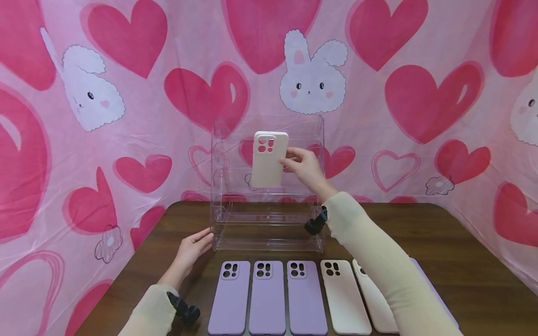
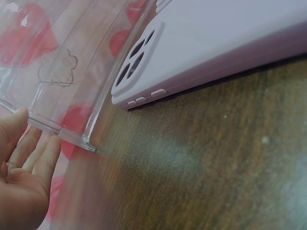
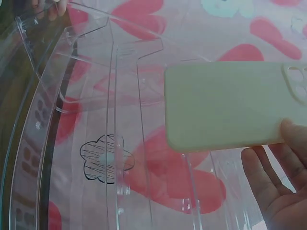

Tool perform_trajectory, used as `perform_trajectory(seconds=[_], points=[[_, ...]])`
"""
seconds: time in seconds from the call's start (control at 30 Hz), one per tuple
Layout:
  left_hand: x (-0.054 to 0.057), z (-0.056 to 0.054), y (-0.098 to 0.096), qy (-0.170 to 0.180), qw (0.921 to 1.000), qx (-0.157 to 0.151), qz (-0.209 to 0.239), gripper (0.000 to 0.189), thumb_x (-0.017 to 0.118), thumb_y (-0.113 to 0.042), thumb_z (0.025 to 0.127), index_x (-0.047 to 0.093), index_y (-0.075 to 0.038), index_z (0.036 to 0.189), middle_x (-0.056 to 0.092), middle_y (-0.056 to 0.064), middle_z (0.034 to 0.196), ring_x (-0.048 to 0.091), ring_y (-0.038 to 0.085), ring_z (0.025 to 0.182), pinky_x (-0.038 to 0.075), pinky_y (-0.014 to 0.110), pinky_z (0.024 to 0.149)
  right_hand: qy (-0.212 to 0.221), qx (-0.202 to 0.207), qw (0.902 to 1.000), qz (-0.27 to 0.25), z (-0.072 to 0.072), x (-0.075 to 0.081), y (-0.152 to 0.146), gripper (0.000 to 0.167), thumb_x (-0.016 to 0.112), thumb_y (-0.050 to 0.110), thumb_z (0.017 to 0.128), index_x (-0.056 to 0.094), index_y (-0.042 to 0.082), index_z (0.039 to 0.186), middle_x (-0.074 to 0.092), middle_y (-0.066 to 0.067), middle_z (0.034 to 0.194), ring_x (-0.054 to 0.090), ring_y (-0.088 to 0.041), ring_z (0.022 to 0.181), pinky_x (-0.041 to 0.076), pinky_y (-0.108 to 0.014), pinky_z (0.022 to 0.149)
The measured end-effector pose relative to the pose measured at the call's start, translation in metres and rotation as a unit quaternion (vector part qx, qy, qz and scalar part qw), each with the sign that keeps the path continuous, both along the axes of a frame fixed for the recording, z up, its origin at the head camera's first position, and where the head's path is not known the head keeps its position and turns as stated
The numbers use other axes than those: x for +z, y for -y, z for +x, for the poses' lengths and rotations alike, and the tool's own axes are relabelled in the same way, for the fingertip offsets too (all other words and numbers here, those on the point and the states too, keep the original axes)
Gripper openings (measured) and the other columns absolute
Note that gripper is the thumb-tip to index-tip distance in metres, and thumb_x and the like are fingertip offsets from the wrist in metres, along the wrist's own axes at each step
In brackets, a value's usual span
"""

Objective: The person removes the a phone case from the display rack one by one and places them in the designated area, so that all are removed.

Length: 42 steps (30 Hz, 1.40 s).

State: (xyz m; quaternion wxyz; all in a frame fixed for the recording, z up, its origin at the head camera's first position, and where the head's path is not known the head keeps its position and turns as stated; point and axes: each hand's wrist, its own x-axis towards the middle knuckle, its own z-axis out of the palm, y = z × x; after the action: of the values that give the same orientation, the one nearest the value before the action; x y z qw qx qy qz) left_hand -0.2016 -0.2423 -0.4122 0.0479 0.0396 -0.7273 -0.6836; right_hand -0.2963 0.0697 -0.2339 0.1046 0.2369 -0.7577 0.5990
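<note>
My right hand [image 1: 306,169] pinches a cream phone case [image 1: 269,161] by its right edge, thumb on the back face. The case is upright, its camera cutouts at the top, in front of the upper tiers of a clear tiered display stand [image 1: 269,244]. In the right wrist view the cream case [image 3: 225,105] appears sideways between thumb and fingers. My left hand [image 1: 190,254] has its fingertips at the stand's lower left side. The left wrist view shows those fingers [image 2: 45,160] fairly straight against the clear plastic edge [image 2: 72,139].
On the brown wooden table [image 1: 176,224] before the stand lies a row of phone cases: lilac ones [image 1: 229,298] at left, cream ones [image 1: 346,298] further right. Another lilac case [image 1: 433,291] is mostly hidden under my right sleeve. A pink heart-patterned cloth [image 1: 269,93] hangs behind.
</note>
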Motion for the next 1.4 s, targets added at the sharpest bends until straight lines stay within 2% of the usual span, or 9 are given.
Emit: perform_trajectory(seconds=[0.3,0.5,0.73,0.83,1.03,1.4], points=[[0.0,-0.002,-0.001,-0.004,0.9999,-0.001,0.01,0.044,0.054,-0.009,0.094,0.041,0.011,0.131,0.04,0.025,0.135,0.043,0.035,0.119,0.044,0.034,0.093,0.007,-0.008,0.9998,-0.017,0.01,0.001,-0.023,0.04,0.067,0.017,0.086,0.058,0.003,0.122,0.061,-0.013,0.11,0.062,-0.025,0.095,0.054,-0.035,0.078],[0.0,-0.002,0.0,0.0,1.0,0.0,0.007,0.045,0.054,-0.01,0.093,0.041,0.01,0.132,0.04,0.024,0.135,0.044,0.034,0.119,0.044,0.034,0.093,0.004,-0.007,0.9991,-0.042,0.012,-0.002,-0.041,0.042,0.066,0.013,0.086,0.056,-0.003,0.123,0.06,-0.019,0.111,0.063,-0.025,0.092,0.054,-0.035,0.077],[-0.001,-0.002,0.001,0.006,1.0,-0.001,0.005,0.046,0.055,-0.011,0.093,0.042,0.009,0.132,0.04,0.023,0.136,0.044,0.034,0.119,0.045,0.033,0.092,-0.003,-0.007,0.9978,-0.066,0.012,-0.01,-0.062,0.042,0.064,0.008,0.086,0.053,-0.009,0.123,0.059,-0.024,0.112,0.064,-0.015,0.085,0.056,-0.032,0.072],[-0.001,-0.002,0.001,0.008,1.0,0.0,0.002,0.045,0.055,-0.01,0.093,0.042,0.008,0.132,0.041,0.022,0.136,0.044,0.034,0.12,0.045,0.033,0.092,-0.006,0.0,0.9966,-0.082,0.011,-0.014,-0.071,0.04,0.062,0.003,0.087,0.05,-0.014,0.122,0.062,-0.019,0.106,0.064,-0.011,0.08,0.056,-0.031,0.07],[0.0,-0.002,0.0,0.0,1.0,0.0,0.007,0.046,0.055,-0.011,0.093,0.042,0.01,0.132,0.04,0.024,0.135,0.043,0.034,0.12,0.044,0.034,0.092,0.001,0.004,0.9939,-0.11,0.014,-0.017,-0.092,0.041,0.059,-0.001,0.088,0.045,-0.019,0.122,0.064,0.005,0.089,0.064,-0.008,0.075,0.056,-0.028,0.069],[0.0,-0.002,0.0,0.007,1.0,-0.003,0.002,0.047,0.056,-0.012,0.093,0.042,0.008,0.133,0.04,0.023,0.136,0.044,0.034,0.119,0.044,0.034,0.092,0.008,-0.033,0.9964,-0.077,0.022,-0.023,-0.136,0.047,0.059,0.008,0.09,0.043,-0.017,0.127,0.064,0.009,0.089,0.064,-0.007,0.075,0.055,-0.023,0.069]])
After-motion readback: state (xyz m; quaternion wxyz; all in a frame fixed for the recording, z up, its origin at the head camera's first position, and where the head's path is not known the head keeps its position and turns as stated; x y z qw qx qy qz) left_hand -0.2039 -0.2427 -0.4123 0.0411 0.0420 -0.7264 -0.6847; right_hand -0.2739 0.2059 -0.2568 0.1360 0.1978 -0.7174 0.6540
